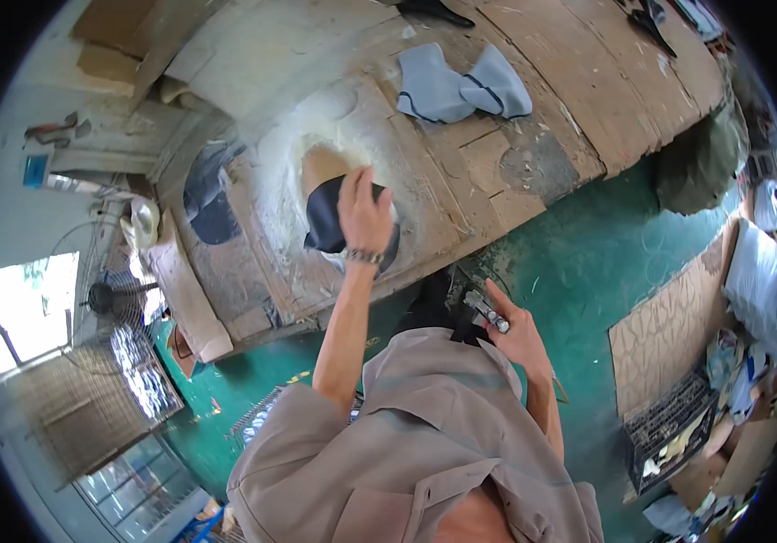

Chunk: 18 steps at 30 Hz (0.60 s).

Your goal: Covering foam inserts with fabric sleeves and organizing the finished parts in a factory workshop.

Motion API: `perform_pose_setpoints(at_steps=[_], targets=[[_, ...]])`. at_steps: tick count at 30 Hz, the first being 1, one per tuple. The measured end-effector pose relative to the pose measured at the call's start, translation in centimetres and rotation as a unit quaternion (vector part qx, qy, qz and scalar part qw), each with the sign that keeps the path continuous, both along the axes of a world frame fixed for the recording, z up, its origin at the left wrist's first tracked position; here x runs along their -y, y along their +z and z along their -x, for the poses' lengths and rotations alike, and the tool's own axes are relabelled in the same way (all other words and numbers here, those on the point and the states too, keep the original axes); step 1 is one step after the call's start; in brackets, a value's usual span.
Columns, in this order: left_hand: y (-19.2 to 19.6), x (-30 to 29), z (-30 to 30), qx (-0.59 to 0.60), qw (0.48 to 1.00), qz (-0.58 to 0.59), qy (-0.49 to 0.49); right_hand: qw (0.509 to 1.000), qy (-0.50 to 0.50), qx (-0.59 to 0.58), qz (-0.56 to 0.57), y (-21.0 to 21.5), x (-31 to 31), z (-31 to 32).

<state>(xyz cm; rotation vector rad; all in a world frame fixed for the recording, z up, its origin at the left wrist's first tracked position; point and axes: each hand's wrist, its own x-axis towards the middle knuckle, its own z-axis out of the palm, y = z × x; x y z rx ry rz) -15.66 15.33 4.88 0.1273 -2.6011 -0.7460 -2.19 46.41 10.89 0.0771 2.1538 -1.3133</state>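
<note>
My left hand (366, 214), a bracelet at its wrist, is over a curved black sheet piece (323, 215) on the workbench. Its fingers are stretched out with the thumb apart; whether they press on the piece is hard to tell. Under the piece lies a tan patch (321, 165) ringed by whitish residue (277, 172). Low in front of my body, beyond the bench's near edge, my right hand (520, 337) is closed around a silver metal tool that looks like a spray gun (486, 310). Its lower part is hidden by the hand.
Two grey shaped pieces with dark stripes (438, 83) lie farther back on the cardboard-covered bench (551, 63). Black sheets (212, 195) rest at left. A fan (113, 297) stands beside the window. To the right are a dark crate (669, 434) and a cardboard sheet (664, 330) on the green floor.
</note>
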Motion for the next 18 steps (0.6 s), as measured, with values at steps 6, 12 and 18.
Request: perform_pose_setpoints(at_steps=[6,12,18], targets=[[-5.1,7.7,-8.3,0.119,0.976,0.17,0.068,0.996,0.071,-0.052,0.002,-1.0,0.0,-1.6],[-5.3,6.8,-7.4,0.178,0.972,0.135,0.076,0.989,0.119,-0.089,0.022,-1.1,0.0,-2.7],[-5.4,7.9,-6.8,0.188,0.978,-0.053,0.069,0.985,0.124,-0.112,0.032,-1.3,-1.1,-6.2]])
